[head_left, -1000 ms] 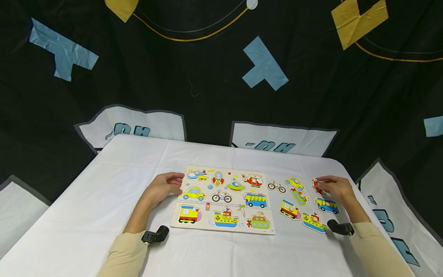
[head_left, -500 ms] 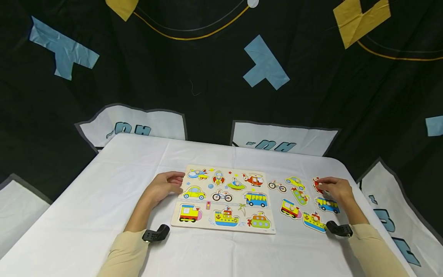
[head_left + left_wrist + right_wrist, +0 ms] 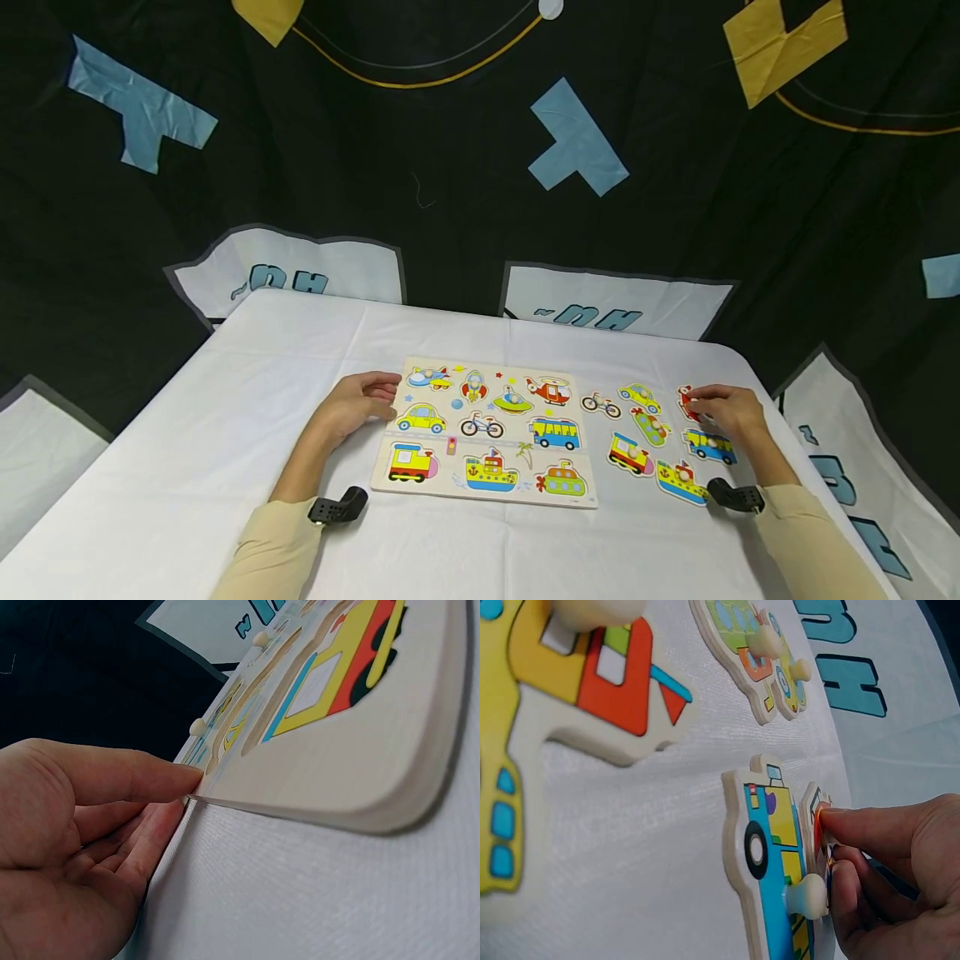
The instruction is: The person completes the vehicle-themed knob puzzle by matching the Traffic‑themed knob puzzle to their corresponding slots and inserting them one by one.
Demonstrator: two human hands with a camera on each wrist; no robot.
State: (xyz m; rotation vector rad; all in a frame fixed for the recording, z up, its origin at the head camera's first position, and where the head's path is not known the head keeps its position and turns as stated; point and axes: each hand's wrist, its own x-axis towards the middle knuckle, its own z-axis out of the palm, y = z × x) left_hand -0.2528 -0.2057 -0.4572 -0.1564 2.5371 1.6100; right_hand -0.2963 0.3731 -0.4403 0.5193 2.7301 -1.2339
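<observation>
A wooden picture puzzle board [image 3: 480, 492] printed with vehicles lies flat on the white table. My left hand [image 3: 348, 412] is at the board's left edge, thumb and fingertips touching it and spaced apart along it. In the left wrist view the thumb [image 3: 150, 776] reaches onto the edge, the other fingers lower beside it. On the right, my right hand [image 3: 731, 408] pinches a red puzzle piece [image 3: 683, 403] between thumb and fingers, partly covering it. The bus piece [image 3: 708, 445], with a round knob [image 3: 808, 896], lies just nearer than that hand.
Between board and right hand lie loose knobbed pieces: bicycle [image 3: 600, 405], car [image 3: 638, 397], submarine [image 3: 648, 427], train [image 3: 628, 455] and ship [image 3: 680, 482]. Knobs show on the board's plane [image 3: 429, 378], rocket [image 3: 473, 386] and flying saucer [image 3: 512, 400]. A black curtain [image 3: 450, 183] hangs behind.
The head view has shifted very slightly. Both hands, the board and the loose pieces keep their places.
</observation>
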